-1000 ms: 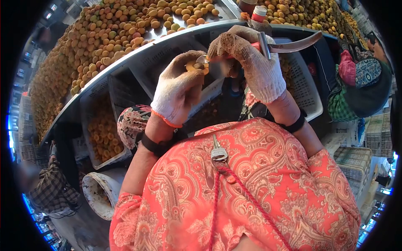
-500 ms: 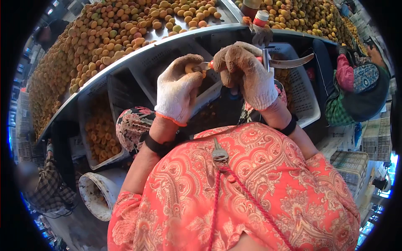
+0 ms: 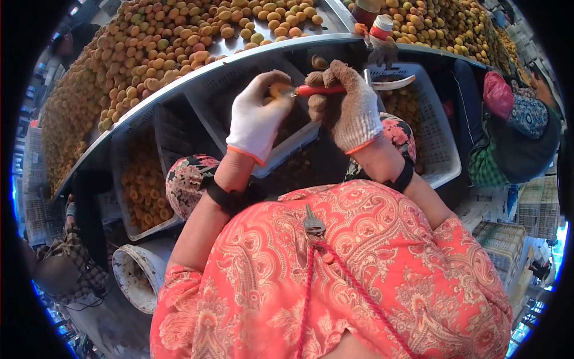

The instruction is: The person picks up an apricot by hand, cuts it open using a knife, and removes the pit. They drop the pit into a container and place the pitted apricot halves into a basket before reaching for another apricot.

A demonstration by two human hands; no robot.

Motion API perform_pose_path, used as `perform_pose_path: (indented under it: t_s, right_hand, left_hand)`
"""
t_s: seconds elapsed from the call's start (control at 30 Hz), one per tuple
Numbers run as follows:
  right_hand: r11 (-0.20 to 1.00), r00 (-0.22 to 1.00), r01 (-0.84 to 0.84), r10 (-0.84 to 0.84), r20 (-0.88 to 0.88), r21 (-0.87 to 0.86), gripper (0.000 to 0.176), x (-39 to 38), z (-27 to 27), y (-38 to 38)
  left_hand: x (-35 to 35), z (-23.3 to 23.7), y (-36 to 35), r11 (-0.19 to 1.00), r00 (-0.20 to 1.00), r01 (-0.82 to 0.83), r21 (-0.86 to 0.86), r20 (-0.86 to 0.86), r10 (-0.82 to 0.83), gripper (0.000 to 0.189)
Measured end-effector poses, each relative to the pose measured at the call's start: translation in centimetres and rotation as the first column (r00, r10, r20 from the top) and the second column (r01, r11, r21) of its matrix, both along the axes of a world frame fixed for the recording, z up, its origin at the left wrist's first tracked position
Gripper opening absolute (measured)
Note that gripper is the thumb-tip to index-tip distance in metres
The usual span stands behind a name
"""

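My left hand (image 3: 260,113), in a white glove with brown-stained fingers, is closed around an apricot (image 3: 278,91) above a crate. My right hand (image 3: 351,107), gloved alike, grips a red-handled tool (image 3: 320,90). The tool's small metal tip points left and touches or nearly touches the apricot. A curved metal piece (image 3: 394,84) and a short upright metal bar stick out to the right of this hand; how they join the handle is hidden. Just above my right fingertips is a small brown round piece (image 3: 318,61), perhaps part of a fruit.
Whole apricots (image 3: 155,66) cover the metal table (image 3: 239,43) ahead. Under its rim stand crates; the left crate (image 3: 170,224) and right crate (image 3: 442,137) hold cut fruit. A white bucket (image 3: 128,251) is at lower left. Co-workers sit on both sides; a dark-gloved hand (image 3: 382,54) is near a red-and-white bottle (image 3: 381,27).
My right hand has shifted slightly left and turned, showing more of the red handle; the curved metal piece moved left with it. The small brown piece now shows above my right fingers.
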State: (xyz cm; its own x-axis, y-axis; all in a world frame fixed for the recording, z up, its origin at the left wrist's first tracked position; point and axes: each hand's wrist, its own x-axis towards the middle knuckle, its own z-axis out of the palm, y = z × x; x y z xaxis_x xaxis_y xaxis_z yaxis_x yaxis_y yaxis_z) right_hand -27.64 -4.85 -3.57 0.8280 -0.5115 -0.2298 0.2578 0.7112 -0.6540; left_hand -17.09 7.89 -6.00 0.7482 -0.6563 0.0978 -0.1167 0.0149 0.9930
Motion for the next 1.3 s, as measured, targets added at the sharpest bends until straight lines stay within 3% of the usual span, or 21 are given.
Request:
perform_pose_path:
  t_s: [0.03,0.07,0.13,0.2,0.23,0.27,0.33,0.43,0.5,0.53,0.6,0.67,0.73,0.87,0.93,1.0,1.07,1.13,1.2,1.27,1.3]
  right_hand:
    - [1.0,1.0,0.031,-0.031,0.003,-0.004,0.031,0.6,-0.6,-0.1]
    - [0.998,0.998,0.063,-0.063,0.006,-0.006,0.03,1.0,-1.2,-0.3]
    - [0.997,0.997,0.075,-0.074,0.02,-0.029,0.031,1.9,-2.6,-1.2]
    - [0.969,0.981,-0.03,-0.018,-0.192,-0.245,0.032,2.6,-3.8,-3.1]
    - [0.966,0.96,-0.029,-0.045,-0.276,-0.258,0.031,2.6,-3.9,-3.2]
    - [0.965,0.95,-0.005,-0.077,-0.304,-0.261,0.029,2.4,-4.2,-3.1]
    - [0.961,0.947,-0.044,-0.047,-0.318,-0.272,0.027,1.8,-5.3,-3.3]
    - [0.977,0.937,-0.078,0.004,-0.349,-0.199,0.019,1.2,-7.1,-3.8]
    - [0.974,0.921,-0.095,0.008,-0.39,-0.205,0.018,0.9,-7.6,-3.6]
    - [0.975,0.914,-0.131,0.048,-0.403,-0.181,0.016,0.7,-7.7,-3.8]
    - [0.97,0.892,-0.161,0.064,-0.448,-0.181,0.013,0.7,-8.0,-3.9]
    - [0.963,0.893,-0.186,0.083,-0.441,-0.195,0.013,0.9,-8.4,-3.6]
    - [0.951,0.904,-0.209,0.099,-0.417,-0.228,0.01,1.4,-8.5,-3.6]
    - [0.942,0.928,-0.225,0.128,-0.351,-0.251,0.008,1.2,-10.1,-4.3]
    - [0.928,0.875,-0.297,0.171,-0.453,-0.225,0.01,0.9,-9.2,-5.1]
    - [0.919,0.864,-0.315,0.175,-0.473,-0.236,0.011,0.9,-9.2,-5.7]
    - [0.921,0.869,-0.302,0.161,-0.469,-0.244,0.016,0.9,-9.4,-6.1]
    - [0.933,0.871,-0.294,0.172,-0.461,-0.208,0.016,1.1,-9.8,-6.5]
    - [0.919,0.846,-0.335,0.197,-0.496,-0.207,0.015,0.9,-9.4,-7.0]
    - [0.918,0.838,-0.346,0.208,-0.505,-0.195,0.016,0.8,-8.8,-7.2]
    - [0.919,0.841,-0.351,0.224,-0.493,-0.181,0.016,0.7,-8.5,-7.2]
  left_hand:
    - [0.6,-0.3,0.2,0.991,0.986,-0.015,0.131,0.169,-0.007,0.03]
    - [2.5,-2.8,-0.3,0.986,0.849,-0.061,0.155,0.527,-0.03,0.032]
    - [4.8,-2.9,0.3,0.849,0.624,-0.276,0.45,0.756,-0.198,0.034]
    - [7.0,-1.6,2.0,0.8,0.634,-0.35,0.488,0.752,-0.182,0.034]
    - [8.3,-1.1,3.3,0.833,0.605,-0.384,0.398,0.79,-0.099,0.034]
    - [9.1,0.1,5.0,0.834,0.688,-0.375,0.404,0.724,-0.041,0.033]
    - [11.5,1.2,9.3,0.767,0.689,-0.488,0.416,0.723,0.045,0.031]
    - [15.0,1.9,17.9,0.503,0.637,-0.681,0.533,0.769,0.047,0.036]
    - [17.1,2.6,22.7,0.01,0.621,-0.782,0.623,0.782,-0.058,0.051]
    - [17.6,3.8,24.2,-0.033,0.616,-0.788,0.615,0.785,-0.066,0.058]
    - [18.7,6.0,23.6,0.14,0.495,-0.864,0.484,0.867,0.059,0.057]
    - [20.0,6.5,18.9,0.567,0.546,-0.753,0.333,0.797,0.257,0.051]
    - [17.3,7.9,9.1,0.787,0.663,-0.509,0.349,0.742,0.1,0.044]
    - [14.5,5.5,-7.1,0.74,0.703,-0.151,0.655,0.598,-0.386,0.041]
    - [15.8,2.2,-12.3,0.699,0.566,-0.131,0.703,0.632,-0.529,0.04]
    - [18.1,-0.5,-16.1,0.659,0.509,-0.157,0.736,0.632,-0.584,0.039]
    - [19.7,-1.4,-18.9,0.49,0.534,-0.143,0.86,0.484,-0.693,0.036]
    - [19.8,-2.2,-20.2,0.417,0.542,-0.213,0.884,0.462,-0.702,0.034]
    - [19.4,-1.8,-21.2,0.418,0.539,-0.224,0.88,0.469,-0.699,0.033]
    - [19.4,-2.0,-22.1,0.366,0.682,-0.14,0.92,0.358,-0.637,0.033]
    - [19.4,-2.3,-22.7,0.352,0.667,-0.192,0.916,0.385,-0.638,0.03]
